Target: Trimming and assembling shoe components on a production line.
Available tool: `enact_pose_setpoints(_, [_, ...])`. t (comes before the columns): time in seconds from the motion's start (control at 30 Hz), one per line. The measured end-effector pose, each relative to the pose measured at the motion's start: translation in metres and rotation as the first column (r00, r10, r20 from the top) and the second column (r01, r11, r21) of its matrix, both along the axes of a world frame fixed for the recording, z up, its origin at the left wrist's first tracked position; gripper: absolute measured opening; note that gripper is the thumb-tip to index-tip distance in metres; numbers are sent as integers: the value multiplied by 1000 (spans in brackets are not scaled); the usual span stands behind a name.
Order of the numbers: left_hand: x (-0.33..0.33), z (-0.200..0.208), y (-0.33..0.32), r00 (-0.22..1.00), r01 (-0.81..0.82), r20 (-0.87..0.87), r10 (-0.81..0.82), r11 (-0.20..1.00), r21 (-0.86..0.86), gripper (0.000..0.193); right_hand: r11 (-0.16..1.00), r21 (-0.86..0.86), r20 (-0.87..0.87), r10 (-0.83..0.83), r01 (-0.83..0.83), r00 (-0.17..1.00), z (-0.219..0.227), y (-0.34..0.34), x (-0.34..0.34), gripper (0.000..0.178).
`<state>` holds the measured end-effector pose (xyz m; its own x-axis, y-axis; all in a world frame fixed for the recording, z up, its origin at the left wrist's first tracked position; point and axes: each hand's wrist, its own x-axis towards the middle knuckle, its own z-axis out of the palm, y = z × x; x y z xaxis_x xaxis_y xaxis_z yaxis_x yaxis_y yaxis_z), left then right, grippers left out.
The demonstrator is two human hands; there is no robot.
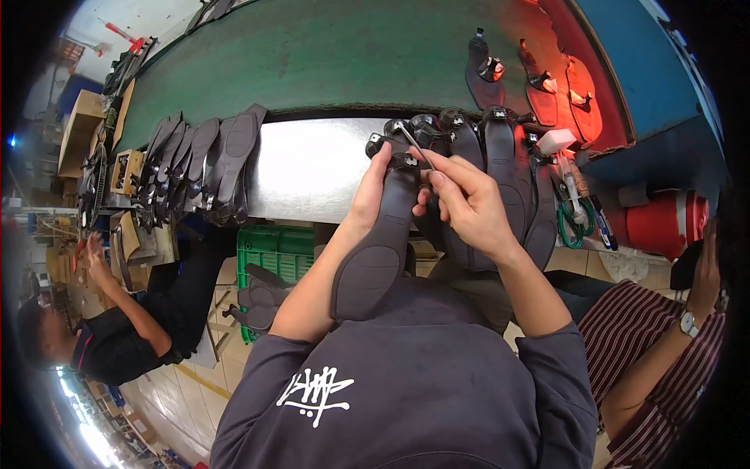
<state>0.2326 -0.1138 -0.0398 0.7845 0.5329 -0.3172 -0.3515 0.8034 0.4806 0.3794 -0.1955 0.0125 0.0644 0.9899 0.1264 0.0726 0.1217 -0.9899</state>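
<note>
A dark sandal sole point(373, 270) with a moulded footbed slants in front of my chest, its toe end pointing away and its heel near my shirt. My left hand point(372, 187) is closed around its toe end, where a black strap piece with a small light fitting point(403, 161) sits. In my right hand point(475, 207) is a thin metal rod-like tool point(416, 144), pinched between the fingers. Its tip reaches over the toe straps; whether it touches them I cannot tell. Several more dark sandals point(509, 160) lie side by side just right of my hands.
A green conveyor belt point(328, 59) runs behind the metal table point(301, 168). Dark soles point(238, 148) are stacked at left; sandals point(539, 86) lie under red light at right. A green crate point(273, 248) stands below. Co-workers sit left and right, one wearing a watch point(688, 324).
</note>
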Motion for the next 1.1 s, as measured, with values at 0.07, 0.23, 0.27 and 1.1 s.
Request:
enact_pose_setpoints(0.07, [-4,-5,-3,1000,0,14,1,998,-57,58,990,-140,-67,4,-13,998,0,-9,2,33])
enact_pose_setpoints(0.23, [-12,-22,7,996,-58,55,71,977,-206,41,967,-248,-258,-10,-56,966,-13,-21,10,34])
enact_pose_setpoints(0.27, [-21,-23,12,994,-63,69,82,970,-235,39,964,-241,-321,28,-110,947,-19,-20,14,33])
enact_pose_setpoints(1.1, [-84,14,27,976,-151,159,146,988,19,31,647,-461,-651,219,-607,727,-33,-276,122,31])
